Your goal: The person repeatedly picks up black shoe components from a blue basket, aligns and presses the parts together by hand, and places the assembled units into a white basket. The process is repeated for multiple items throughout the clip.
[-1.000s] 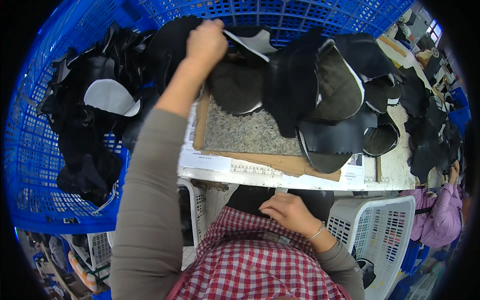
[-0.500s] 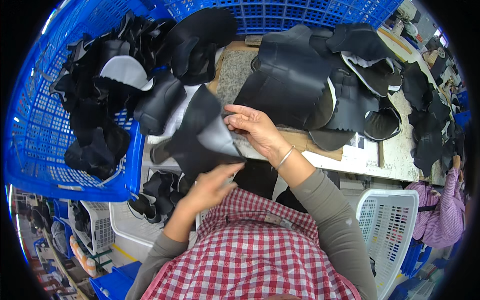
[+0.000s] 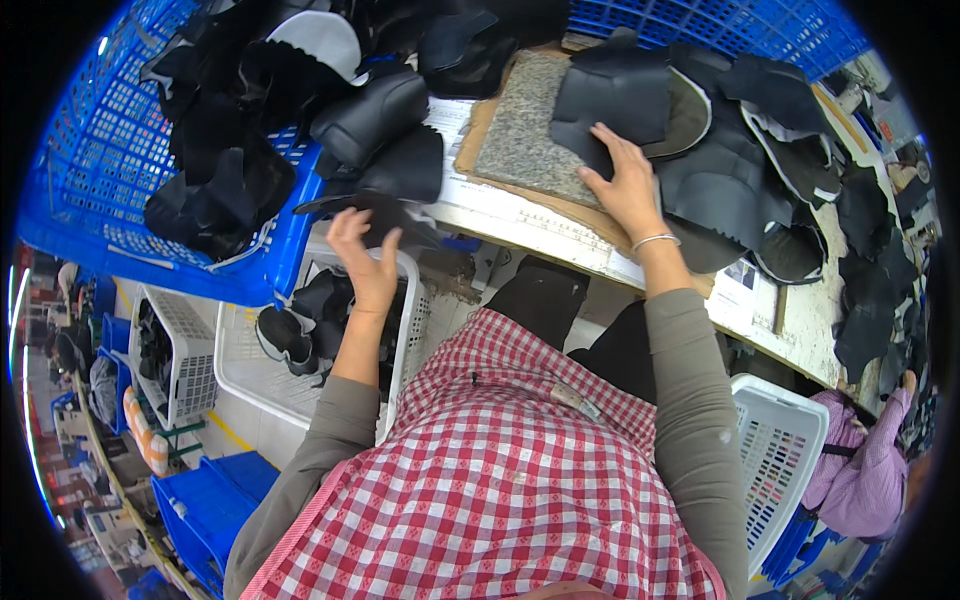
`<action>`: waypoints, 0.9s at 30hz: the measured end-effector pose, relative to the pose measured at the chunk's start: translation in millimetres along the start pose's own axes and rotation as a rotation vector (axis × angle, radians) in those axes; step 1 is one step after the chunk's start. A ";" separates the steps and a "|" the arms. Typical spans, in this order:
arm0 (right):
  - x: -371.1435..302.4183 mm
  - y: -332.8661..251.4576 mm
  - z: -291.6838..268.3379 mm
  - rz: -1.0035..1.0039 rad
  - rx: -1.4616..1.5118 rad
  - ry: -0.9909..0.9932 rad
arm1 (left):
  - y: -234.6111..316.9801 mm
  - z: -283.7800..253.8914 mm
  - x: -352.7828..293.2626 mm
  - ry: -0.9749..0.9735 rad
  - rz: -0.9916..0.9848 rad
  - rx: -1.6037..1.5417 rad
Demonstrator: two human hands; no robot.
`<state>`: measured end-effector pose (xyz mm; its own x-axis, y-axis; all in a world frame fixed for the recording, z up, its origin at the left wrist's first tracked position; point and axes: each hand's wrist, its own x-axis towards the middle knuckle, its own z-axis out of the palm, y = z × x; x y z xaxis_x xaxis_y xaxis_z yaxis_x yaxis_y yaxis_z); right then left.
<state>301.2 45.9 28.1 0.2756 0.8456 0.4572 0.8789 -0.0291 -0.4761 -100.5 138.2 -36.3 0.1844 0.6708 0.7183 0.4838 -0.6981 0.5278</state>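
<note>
My right hand (image 3: 630, 188) lies with fingers spread on a black leather shoe upper (image 3: 612, 95), at the right part of a speckled stone slab (image 3: 525, 135). Above the white crate, my left hand (image 3: 366, 262) has its fingers apart. Just beyond those fingers is a blurred dark leather piece (image 3: 395, 222) at the table's front edge; whether the fingertips touch it is unclear. More black uppers (image 3: 372, 118) overlap between the blue basket and the slab. To the right of the slab, a pile of uppers (image 3: 720, 185) shows dark linings and scalloped edges.
A large blue basket (image 3: 85, 165) heaped with black pieces stands at the left. Below it is a white crate (image 3: 232, 345) containing uppers. Another white crate (image 3: 790, 440) stands at the lower right, near a person in a pink checked sleeve (image 3: 880, 465). A blue basket (image 3: 800, 30) borders the table's back.
The upper held between both hands has left them. My right hand has moved right onto the pile beside the slab; my left hand has moved up and left, its fingers spread. The view has shifted.
</note>
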 end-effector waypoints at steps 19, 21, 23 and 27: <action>-54.0 -110.1 -69.7 -0.061 0.776 0.319 | 150.1 -44.6 171.9 -0.523 0.155 -0.667; -55.4 -107.3 -85.3 -0.091 0.777 0.310 | 168.5 -25.1 189.3 -0.630 0.373 -0.537; -63.5 -100.8 -91.2 -0.053 0.569 0.309 | 180.3 -4.4 190.7 -0.634 0.486 -0.452; -96.5 -84.0 -82.6 0.161 0.504 0.192 | 189.9 26.8 163.1 -0.454 0.535 -0.047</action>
<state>233.0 -77.2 86.0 0.4982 0.7383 0.4547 0.5379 0.1481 -0.8299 44.4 121.7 168.9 0.7305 0.2634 0.6300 0.1917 -0.9646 0.1810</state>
